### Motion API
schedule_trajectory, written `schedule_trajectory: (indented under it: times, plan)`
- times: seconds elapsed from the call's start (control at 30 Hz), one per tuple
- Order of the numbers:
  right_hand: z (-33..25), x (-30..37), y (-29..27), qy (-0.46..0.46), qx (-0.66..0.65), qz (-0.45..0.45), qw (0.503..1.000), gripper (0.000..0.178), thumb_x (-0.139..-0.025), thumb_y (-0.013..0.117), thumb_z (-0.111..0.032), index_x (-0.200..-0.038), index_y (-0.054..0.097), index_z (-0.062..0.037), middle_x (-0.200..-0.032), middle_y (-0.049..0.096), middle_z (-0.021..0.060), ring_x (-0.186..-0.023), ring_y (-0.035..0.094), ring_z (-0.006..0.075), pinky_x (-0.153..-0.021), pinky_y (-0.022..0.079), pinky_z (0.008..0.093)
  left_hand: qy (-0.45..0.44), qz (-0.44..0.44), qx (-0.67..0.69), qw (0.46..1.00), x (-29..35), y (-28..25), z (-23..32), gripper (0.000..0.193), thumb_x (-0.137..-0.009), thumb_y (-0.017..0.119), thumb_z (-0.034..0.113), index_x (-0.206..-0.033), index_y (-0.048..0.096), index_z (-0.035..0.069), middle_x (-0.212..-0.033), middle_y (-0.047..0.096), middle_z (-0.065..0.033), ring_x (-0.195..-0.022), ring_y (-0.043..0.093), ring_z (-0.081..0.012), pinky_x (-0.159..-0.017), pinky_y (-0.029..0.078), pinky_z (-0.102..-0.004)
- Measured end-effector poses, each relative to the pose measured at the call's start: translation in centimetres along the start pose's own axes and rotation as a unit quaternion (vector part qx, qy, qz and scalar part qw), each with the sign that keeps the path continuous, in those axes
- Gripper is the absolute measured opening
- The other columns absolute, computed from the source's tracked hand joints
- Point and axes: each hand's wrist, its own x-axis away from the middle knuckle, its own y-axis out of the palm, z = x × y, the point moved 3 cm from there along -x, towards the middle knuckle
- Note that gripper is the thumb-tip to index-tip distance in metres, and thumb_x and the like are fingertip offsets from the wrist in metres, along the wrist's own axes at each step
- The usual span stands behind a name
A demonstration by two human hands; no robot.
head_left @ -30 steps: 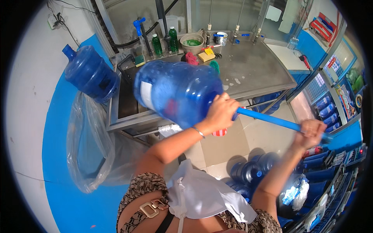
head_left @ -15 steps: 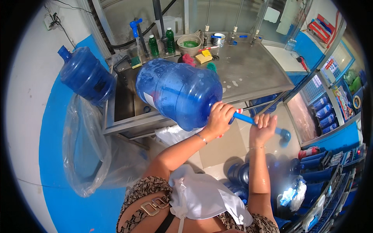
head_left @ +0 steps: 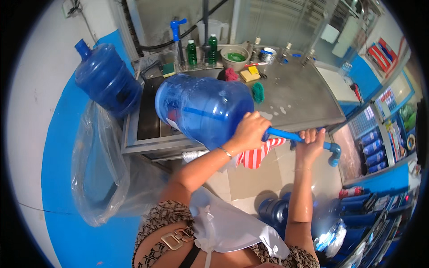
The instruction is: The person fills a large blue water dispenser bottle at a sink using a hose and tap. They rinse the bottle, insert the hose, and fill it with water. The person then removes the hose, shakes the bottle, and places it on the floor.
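In the head view, the left hand (head_left: 251,129) is wrapped over the neck end of a large blue jug (head_left: 201,105), while the right hand (head_left: 310,142) has its fingers curled tightly around a blue rod (head_left: 286,134). Whether the left grip also touches the rod cannot be told.

A second ago the right hand was far out to the right; now it is much closer to the left hand, and less of the rod shows outside the jug. That suggests the rod is being worked in and out through the neck, and at this point sits deep inside.

The jug lies on its side over the sink (head_left: 152,144) at the left end of the steel desk (head_left: 308,94), its base to the left and its neck to the right. The left grip is right at that neck; the right grip is just beyond it, near the rod's bent right end. A red-and-white striped cloth (head_left: 252,158) hangs beneath the neck, more of it showing than half a second ago.
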Motion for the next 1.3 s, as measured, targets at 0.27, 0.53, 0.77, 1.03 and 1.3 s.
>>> schedule_trajectory:
  times: [0.27,0.53,0.77,1.03,1.3]
  plan:
    - [12.9,-7.8,20.1,-0.128,0.253,-0.409,0.867,0.021,-0.093,0.064,-0.023,-0.085,0.054,-0.0076,-0.079,0.055,0.0035,-0.069,0.053,0.0148,-0.068,0.046,0.0329,-0.085,0.095,0.091,0.988,-1.9,-10.4,-18.1,0.04,-0.055,0.08,0.018,-0.09,0.064,0.007,-0.085,0.063,-0.0118,-0.082,0.058,-0.0331,-0.076,0.049,-0.0419]
    - [39.1,-9.2,26.2,0.315,0.179,-0.469,0.806,0.042,-0.096,0.063,-0.033,-0.066,0.048,-0.0081,-0.058,0.044,-0.0001,-0.05,0.04,0.0112,-0.047,0.032,0.0273,-0.301,0.134,0.265,0.906,5.4,-11.4,-33.1,0.051,-0.059,0.086,0.018,-0.101,0.061,0.003,-0.091,0.067,-0.0082,-0.087,0.065,-0.0229,-0.083,0.052,-0.0337]
    - [24.4,-15.5,41.5,-0.014,0.217,-0.327,0.92,0.051,-0.099,0.055,-0.049,-0.064,0.04,-0.0136,-0.058,0.033,-0.0025,-0.05,0.03,0.01,-0.048,0.025,0.0276,-0.162,0.245,0.205,0.934,4.2,-12.1,-36.1,0.038,-0.063,0.077,0.004,-0.096,0.059,0.003,-0.104,0.069,-0.0126,-0.098,0.068,-0.0291,-0.086,0.053,-0.0368]
    - [32.8,-14.6,34.6,-0.012,0.445,-0.335,0.83,0.035,-0.088,0.07,-0.032,-0.07,0.054,-0.0066,-0.071,0.053,0.0053,-0.072,0.052,0.0177,-0.067,0.042,0.031,-0.206,0.27,0.141,0.93,3.4,-11.0,-37.7,0.027,-0.06,0.074,0.007,-0.08,0.056,0.006,-0.087,0.065,-0.0118,-0.085,0.064,-0.0372,-0.073,0.053,-0.0427]
    - [42.0,-12.2,29.5,0.309,0.115,-0.492,0.806,0.052,-0.085,0.072,-0.039,-0.058,0.038,-0.0115,-0.06,0.037,0.0009,-0.043,0.035,0.0104,-0.041,0.029,0.0269,-0.143,-0.086,0.398,0.902,3.5,-10.9,-39.9,0.067,-0.055,0.082,0.008,-0.118,0.058,0.004,-0.103,0.068,-0.0086,-0.096,0.065,-0.0253,-0.086,0.051,-0.036]
